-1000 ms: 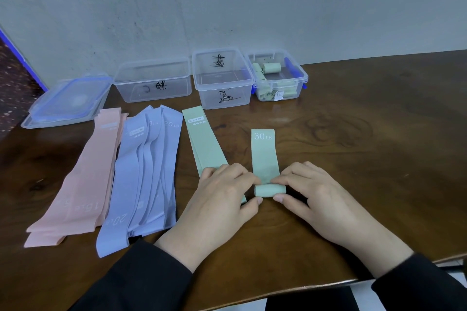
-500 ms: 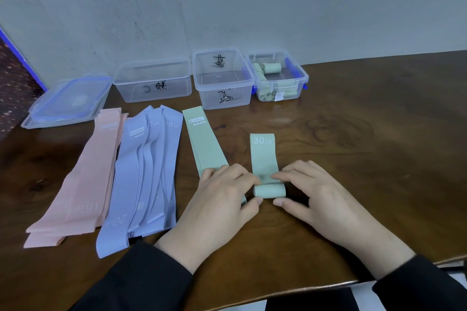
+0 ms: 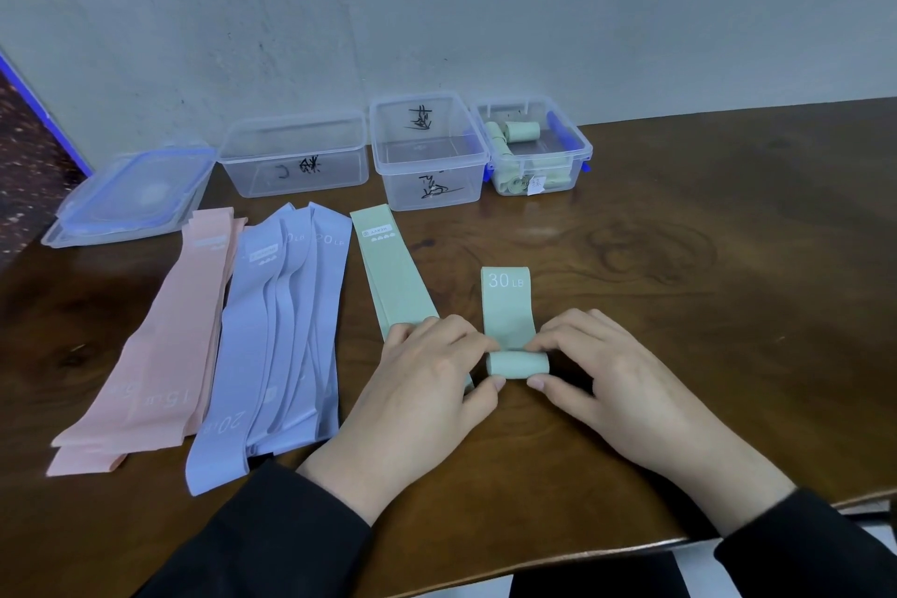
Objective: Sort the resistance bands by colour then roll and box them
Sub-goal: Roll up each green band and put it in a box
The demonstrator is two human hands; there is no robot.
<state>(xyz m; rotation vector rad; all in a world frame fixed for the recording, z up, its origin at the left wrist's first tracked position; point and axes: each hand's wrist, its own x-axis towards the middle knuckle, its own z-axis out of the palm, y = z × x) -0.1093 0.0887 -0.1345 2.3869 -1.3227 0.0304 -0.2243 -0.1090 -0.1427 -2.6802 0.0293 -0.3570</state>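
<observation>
A green band (image 3: 508, 306) marked 30 LB lies in the middle of the wooden table (image 3: 704, 306), its near end wound into a roll (image 3: 517, 363). My left hand (image 3: 427, 384) pinches the roll's left end and my right hand (image 3: 616, 384) pinches its right end, thumbs in front and fingers on top. A second green band (image 3: 388, 277) lies flat just left, partly under my left hand. Further left lie several purple bands (image 3: 286, 330) and a pink pile (image 3: 165, 340). The right-hand clear box (image 3: 577, 146) holds several green rolls.
Two more clear boxes stand at the back by the wall, one (image 3: 429, 151) in the middle and one (image 3: 293, 155) to its left, both with nothing inside. Stacked lids (image 3: 131, 194) lie at the far left. The table's front edge runs near my sleeves.
The roll has grown thicker and the flat part of the 30 LB band has become shorter, its far end drawn toward my hands. Both hands stay on the roll.
</observation>
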